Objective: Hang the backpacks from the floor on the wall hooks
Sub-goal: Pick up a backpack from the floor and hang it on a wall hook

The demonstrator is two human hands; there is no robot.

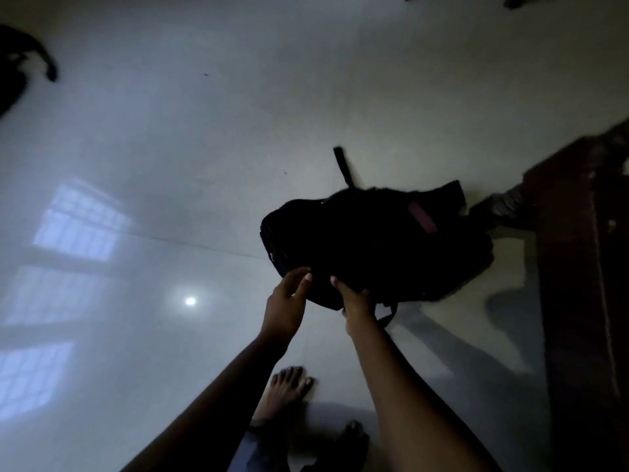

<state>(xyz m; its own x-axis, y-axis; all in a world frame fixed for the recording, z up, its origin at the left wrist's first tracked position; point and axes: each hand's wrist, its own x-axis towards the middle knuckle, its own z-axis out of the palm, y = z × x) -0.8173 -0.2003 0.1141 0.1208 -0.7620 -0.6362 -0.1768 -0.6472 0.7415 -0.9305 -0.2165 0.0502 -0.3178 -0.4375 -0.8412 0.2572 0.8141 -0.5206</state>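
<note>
A black backpack [374,243] with a small reddish patch lies on the pale tiled floor at centre right, one strap pointing away from me. My right hand [355,303] grips its near edge, fingers curled under the fabric. My left hand [287,303] is beside that edge with fingers apart, touching or nearly touching the bag. A second dark backpack [20,66] lies at the far left edge, partly cut off. No wall hooks are in view.
Dark wooden furniture [585,267] stands along the right side, close to the backpack. My bare feet [286,393] are on the floor below my arms. Dark shapes [514,0] sit at the top right edge. The glossy floor [204,148] reflects windows at left.
</note>
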